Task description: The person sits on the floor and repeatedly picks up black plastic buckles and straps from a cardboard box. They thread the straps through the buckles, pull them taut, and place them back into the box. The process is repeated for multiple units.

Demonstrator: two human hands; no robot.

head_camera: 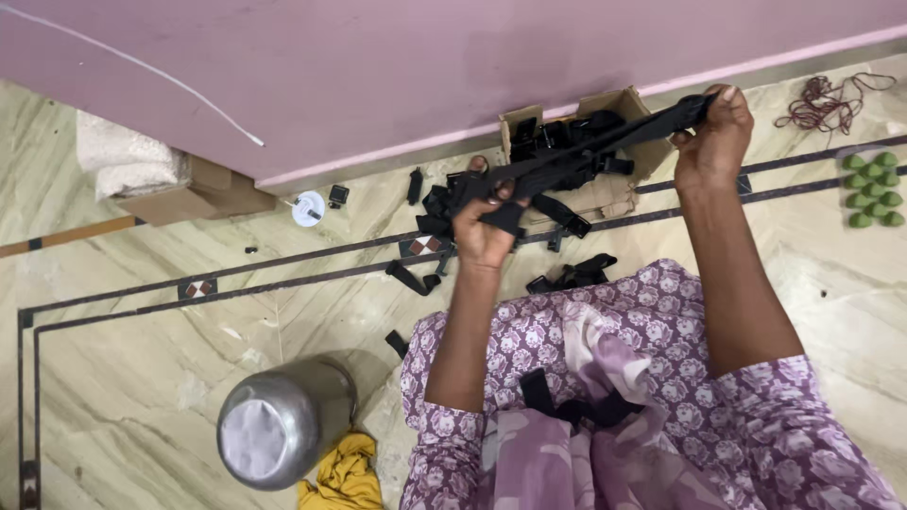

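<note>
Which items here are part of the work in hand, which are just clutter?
In use: black strap stretched between left hand and right hand; cardboard box of straps; loose strap pieces.
Lying about: steel pot, yellow cloth, green fruits, red cord.

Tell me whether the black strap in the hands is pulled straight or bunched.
Pulled straight: the black strap runs taut from the left hand to the right hand.

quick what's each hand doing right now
Left hand: closed, gripping one end of the black strap.
Right hand: closed, pinching the strap's other end.
</note>
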